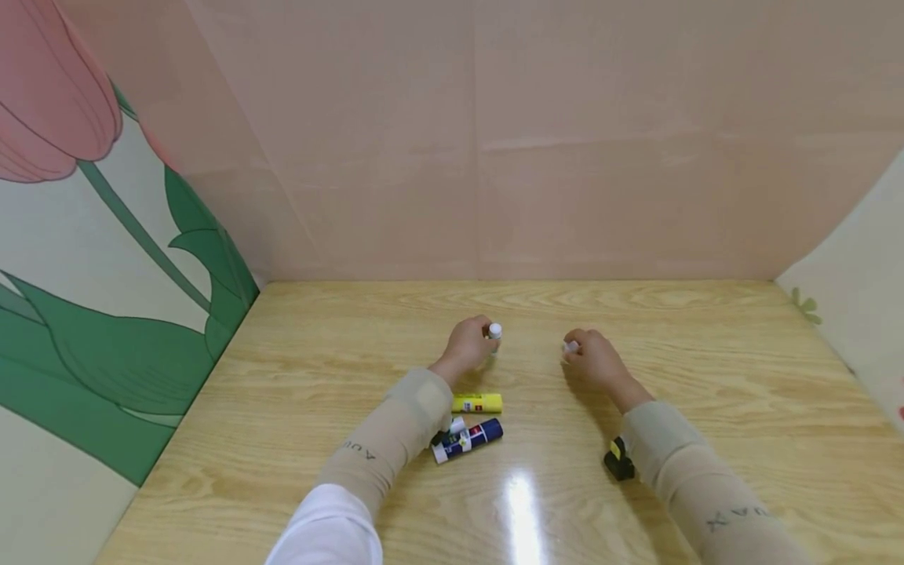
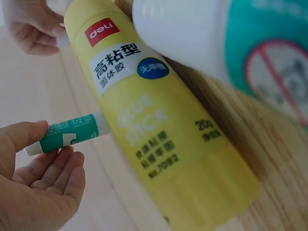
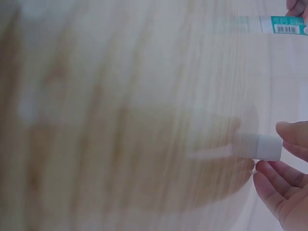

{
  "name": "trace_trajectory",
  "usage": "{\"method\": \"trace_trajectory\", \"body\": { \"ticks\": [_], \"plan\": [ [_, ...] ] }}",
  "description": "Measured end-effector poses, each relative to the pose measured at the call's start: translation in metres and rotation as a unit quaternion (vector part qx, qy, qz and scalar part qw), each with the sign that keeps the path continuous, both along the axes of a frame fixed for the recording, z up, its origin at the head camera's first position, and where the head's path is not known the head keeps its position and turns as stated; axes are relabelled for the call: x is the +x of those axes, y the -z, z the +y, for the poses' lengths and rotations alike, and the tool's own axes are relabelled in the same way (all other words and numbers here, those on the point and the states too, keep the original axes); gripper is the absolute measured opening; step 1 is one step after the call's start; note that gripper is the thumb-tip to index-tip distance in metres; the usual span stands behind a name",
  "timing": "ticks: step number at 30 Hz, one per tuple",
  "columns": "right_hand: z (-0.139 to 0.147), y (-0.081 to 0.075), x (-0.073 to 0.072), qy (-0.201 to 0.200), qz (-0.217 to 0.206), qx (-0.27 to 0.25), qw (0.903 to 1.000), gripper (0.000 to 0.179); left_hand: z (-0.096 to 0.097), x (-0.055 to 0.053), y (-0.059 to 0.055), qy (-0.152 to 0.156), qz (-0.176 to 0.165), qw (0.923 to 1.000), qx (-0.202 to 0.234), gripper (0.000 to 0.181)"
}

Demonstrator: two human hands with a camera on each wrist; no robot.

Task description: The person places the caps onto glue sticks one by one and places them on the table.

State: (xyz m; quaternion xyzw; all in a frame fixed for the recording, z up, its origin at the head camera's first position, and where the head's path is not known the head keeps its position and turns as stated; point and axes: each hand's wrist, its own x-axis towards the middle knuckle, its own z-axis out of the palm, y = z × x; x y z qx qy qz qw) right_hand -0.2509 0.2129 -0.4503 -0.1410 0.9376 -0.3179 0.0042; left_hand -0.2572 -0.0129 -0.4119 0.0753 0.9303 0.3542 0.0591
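My left hand (image 1: pixel 469 344) pinches a green-and-white glue stick (image 2: pixel 72 134) between thumb and fingers. The stick is upright, its white lower end right at the tabletop, with a white end on top as well. To its right, my right hand (image 1: pixel 595 359) pinches a short white cap (image 3: pixel 269 147) between thumb and fingertips, close to the wood surface. Below the left hand in the head view lie a yellow glue stick (image 1: pixel 477 403) and a dark blue glue stick (image 1: pixel 469 439). Another white-and-green glue stick (image 2: pixel 192 38) looms large in the left wrist view, partly hidden by my sleeve in the head view.
The light wooden table (image 1: pixel 282 345) reaches back to a pinkish wall panel (image 1: pixel 480 141). A wall with a painted tulip (image 1: pixel 56 94) bounds the left side, and a pale wall (image 1: pixel 869 275) the right. Small black wrist cameras sit under both sleeves.
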Motion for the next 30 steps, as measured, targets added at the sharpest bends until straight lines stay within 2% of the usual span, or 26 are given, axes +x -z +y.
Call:
{"method": "trace_trajectory", "body": {
  "ticks": [3,10,15,19,26,30],
  "plan": [
    [0.0,0.0,-0.001,0.0,-0.009,0.006,0.9999,0.023,-0.002,0.0,-0.001,0.006,0.007,1.0,0.003,0.015],
    [0.0,0.001,-0.001,-0.006,-0.003,0.012,0.9999,0.016,-0.005,0.001,-0.002,0.017,-0.006,0.9992,0.037,0.009],
    [0.002,0.002,0.0,-0.004,-0.001,0.002,1.0,0.014,-0.006,0.004,-0.003,0.035,-0.011,0.9986,0.039,0.007],
    [0.002,0.002,0.001,-0.001,0.0,-0.01,1.0,0.011,-0.008,0.006,-0.005,0.043,-0.013,0.9982,0.04,0.012],
    [-0.002,0.002,0.005,0.01,0.016,-0.039,0.999,0.013,-0.011,0.01,-0.004,0.053,0.01,0.9974,0.048,0.012],
    [-0.008,-0.003,0.009,0.018,0.012,-0.076,0.9969,0.015,-0.012,0.011,-0.003,0.042,0.009,0.9972,0.061,0.008]
  ]
}}
